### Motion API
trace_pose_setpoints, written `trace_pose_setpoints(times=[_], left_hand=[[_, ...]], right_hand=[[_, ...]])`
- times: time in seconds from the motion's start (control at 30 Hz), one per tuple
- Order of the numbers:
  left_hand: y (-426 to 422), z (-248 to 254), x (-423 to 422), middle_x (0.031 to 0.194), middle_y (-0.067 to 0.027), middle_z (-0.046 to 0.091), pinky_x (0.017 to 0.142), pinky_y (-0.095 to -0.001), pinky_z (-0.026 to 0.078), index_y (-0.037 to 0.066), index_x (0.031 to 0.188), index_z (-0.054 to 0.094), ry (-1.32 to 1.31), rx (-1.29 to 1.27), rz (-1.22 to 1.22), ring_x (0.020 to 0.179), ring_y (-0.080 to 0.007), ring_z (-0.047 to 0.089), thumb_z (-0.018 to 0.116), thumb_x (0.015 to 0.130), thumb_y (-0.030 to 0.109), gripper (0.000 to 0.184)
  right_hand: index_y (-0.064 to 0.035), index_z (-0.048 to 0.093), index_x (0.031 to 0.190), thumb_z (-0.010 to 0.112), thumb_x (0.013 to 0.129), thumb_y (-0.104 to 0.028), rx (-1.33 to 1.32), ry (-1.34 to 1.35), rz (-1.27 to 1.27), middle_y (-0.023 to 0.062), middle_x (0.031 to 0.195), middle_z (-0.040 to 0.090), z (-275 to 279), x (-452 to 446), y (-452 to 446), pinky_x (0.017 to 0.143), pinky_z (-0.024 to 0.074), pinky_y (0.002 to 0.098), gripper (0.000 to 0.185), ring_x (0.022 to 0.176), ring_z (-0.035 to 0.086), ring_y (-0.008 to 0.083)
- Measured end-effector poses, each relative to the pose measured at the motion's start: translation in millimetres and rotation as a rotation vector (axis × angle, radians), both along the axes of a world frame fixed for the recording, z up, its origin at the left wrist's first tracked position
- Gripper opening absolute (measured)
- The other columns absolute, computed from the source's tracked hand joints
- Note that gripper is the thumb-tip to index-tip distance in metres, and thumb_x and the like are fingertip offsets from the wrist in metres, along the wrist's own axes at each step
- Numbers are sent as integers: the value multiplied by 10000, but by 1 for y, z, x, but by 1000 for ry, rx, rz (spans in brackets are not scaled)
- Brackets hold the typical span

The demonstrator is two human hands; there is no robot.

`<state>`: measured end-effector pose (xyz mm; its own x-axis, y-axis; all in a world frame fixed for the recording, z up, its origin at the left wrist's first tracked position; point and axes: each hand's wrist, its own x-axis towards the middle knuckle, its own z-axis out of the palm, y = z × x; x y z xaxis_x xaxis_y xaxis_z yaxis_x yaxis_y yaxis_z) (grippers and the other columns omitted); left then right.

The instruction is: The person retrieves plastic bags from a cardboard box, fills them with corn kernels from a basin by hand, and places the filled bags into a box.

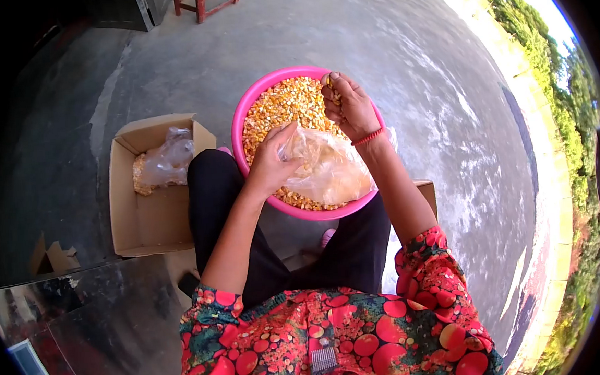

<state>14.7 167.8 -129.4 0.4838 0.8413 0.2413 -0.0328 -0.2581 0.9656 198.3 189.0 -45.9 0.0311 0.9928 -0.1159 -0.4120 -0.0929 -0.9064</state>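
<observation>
A pink basin (240,115) full of loose corn kernels (281,106) sits in front of my knees. Over the basin, my left hand (271,163) grips the edge of a clear plastic bag (329,161), which lies across the kernels. My right hand (352,109), with a red beaded band at its wrist, is raised above the basin's right side. Its fingers are curled around a few corn kernels (334,92), and it is apart from the bag's upper edge. The bag covers part of the corn beneath it.
Left of the basin stands an open cardboard box (148,228) holding another plastic bag (169,160) with corn. Another box (426,192) shows partly by my right knee. A red wooden stool (201,2) stands on the concrete floor (439,110) at the back.
</observation>
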Motion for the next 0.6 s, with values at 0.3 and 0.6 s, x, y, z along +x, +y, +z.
trace_pose_setpoints(times=[0.3, 0.6], left_hand=[[-7, 9, 6, 1358, -166, 422, 1036, -291, 313, -43, 1348, 357, -246, -135, -20, 1262, -209, 405, 480, 694, -119, 670], [-19, 27, -6, 1401, -120, 358, 1003, -265, 349, -28, 1395, 272, -469, -505, -179, 1243, -165, 403, 516, 685, -104, 755]], right_hand=[[-66, 583, 867, 483, 927, -241, -368, -323, 582, -31, 653, 442, -29, -3, -50, 396, 257, 201, 210, 458, 318, 47], [-35, 603, 998, 545, 858, -235, 18, -1163, 361, 128, 786, 608, -45, 5, -48, 632, 491, 355, 251, 696, 610, 227]])
